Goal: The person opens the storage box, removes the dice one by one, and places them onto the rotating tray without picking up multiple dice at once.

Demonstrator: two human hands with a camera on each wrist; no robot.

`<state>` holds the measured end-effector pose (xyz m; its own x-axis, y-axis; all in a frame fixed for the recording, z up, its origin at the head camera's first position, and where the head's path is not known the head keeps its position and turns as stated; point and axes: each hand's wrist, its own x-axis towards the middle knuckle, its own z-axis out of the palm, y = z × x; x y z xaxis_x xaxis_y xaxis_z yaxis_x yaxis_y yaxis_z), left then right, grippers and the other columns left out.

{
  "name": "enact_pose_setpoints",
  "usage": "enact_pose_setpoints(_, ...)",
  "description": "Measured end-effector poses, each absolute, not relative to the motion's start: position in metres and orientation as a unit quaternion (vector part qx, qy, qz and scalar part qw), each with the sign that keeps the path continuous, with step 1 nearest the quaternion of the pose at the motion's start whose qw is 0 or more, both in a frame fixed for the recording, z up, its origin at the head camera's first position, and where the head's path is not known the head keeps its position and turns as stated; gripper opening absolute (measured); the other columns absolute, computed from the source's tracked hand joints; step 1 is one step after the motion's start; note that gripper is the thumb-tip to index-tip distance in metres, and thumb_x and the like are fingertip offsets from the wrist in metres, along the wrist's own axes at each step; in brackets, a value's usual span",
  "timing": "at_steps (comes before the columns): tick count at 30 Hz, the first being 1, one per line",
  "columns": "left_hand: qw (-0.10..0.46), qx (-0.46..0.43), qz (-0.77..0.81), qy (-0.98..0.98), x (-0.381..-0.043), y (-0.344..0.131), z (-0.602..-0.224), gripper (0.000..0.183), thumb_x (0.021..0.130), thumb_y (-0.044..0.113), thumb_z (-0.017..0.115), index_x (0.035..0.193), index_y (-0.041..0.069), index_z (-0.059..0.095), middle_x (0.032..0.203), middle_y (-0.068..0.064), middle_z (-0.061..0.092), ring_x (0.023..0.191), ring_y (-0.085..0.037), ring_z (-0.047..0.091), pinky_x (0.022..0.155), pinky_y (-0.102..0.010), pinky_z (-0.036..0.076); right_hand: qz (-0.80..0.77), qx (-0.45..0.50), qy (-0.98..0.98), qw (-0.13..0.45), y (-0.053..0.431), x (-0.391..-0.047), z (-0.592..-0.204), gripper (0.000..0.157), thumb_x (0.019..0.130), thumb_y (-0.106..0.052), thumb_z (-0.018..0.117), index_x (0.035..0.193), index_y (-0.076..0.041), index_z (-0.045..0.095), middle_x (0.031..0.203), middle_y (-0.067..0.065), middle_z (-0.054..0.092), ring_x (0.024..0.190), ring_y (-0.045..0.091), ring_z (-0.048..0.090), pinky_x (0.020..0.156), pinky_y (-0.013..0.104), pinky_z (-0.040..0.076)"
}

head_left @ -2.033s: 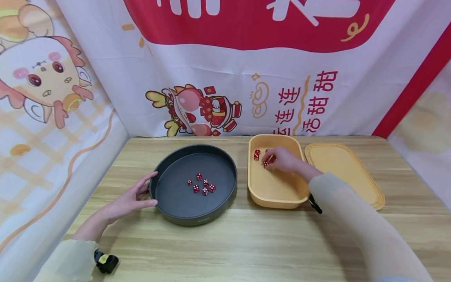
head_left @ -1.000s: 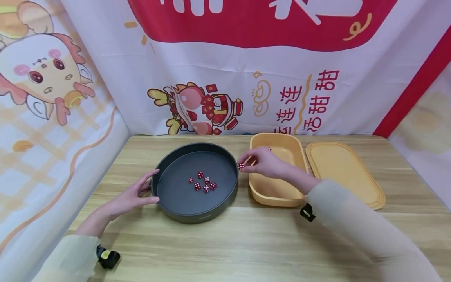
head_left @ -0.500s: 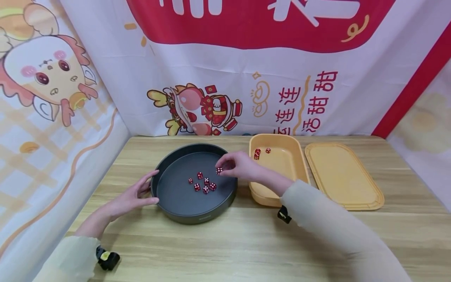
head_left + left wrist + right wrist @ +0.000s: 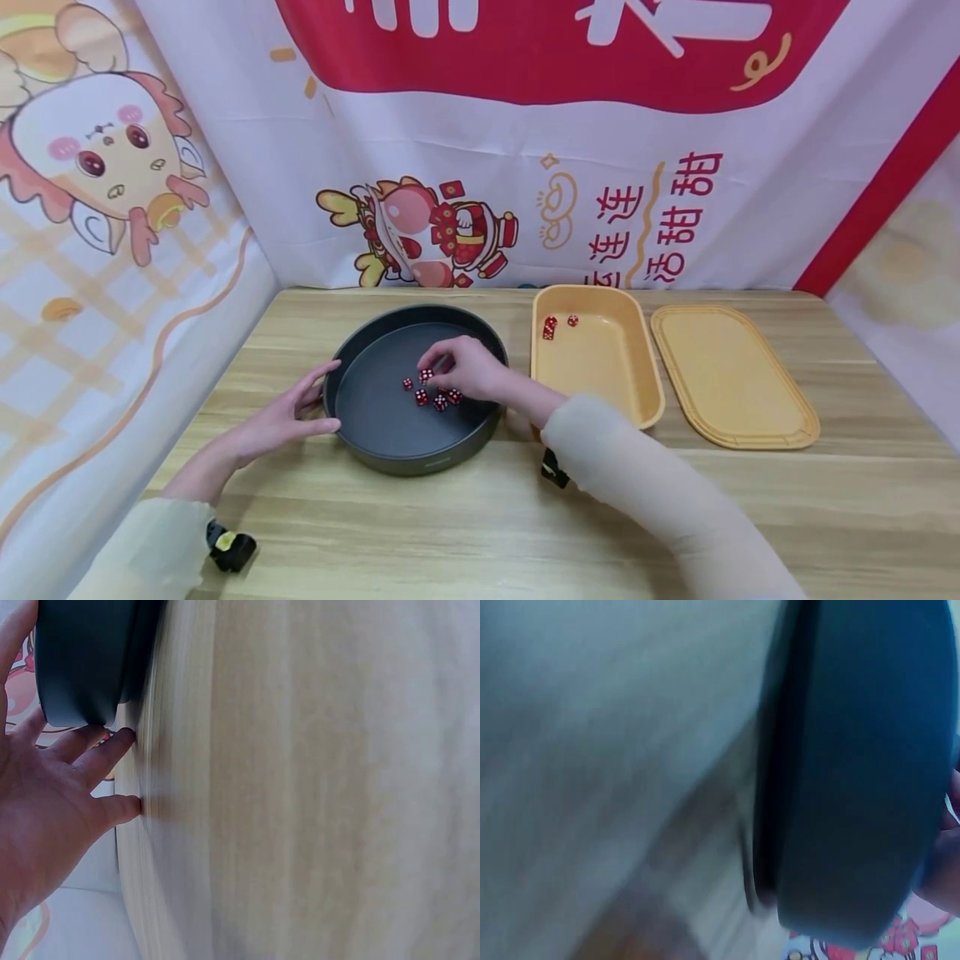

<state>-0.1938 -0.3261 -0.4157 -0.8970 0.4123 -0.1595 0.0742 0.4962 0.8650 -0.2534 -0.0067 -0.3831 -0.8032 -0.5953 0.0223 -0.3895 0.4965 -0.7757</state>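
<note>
My left hand rests against the left side of a round dark grey baking pan, fingers spread. In the left wrist view, some fingers of the left hand touch the pan wall, others the tabletop. Over the pan's middle, my right hand pinches a red die with white dots, close above the pan floor. Several red dice lie loose around it, some partly hidden by the fingers. In the right wrist view, the pan hides most of the right hand.
Right of the pan stands a yellow rectangular container with several red dice near its back left corner. Its flat yellow lid lies farther right on the wooden table. A printed cloth hangs behind the table.
My right hand has picked a die from the yellow container and carried it left, over the rim, to the middle of the pan. The left hand has stayed at the pan.
</note>
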Motion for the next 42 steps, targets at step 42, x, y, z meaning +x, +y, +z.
enact_pose_setpoints(42, 0.178, 0.141, 0.471, 0.852, -0.191, -0.325, -0.414, 0.086, 0.094, 0.020, 0.067, 0.157, 0.021, 0.009, 0.155, -0.033, 0.006, 0.139, -0.052, 0.015, 0.106, -0.064, 0.022, -0.443, -0.297, 0.833, 0.147, 0.034, -0.226, -0.355, 0.019, 0.087, -0.010, 0.074, 0.106, -0.009, 0.073, 0.099, 0.000, 0.067, 0.086, 0.016, 0.059, 0.072, 0.025, 0.052)
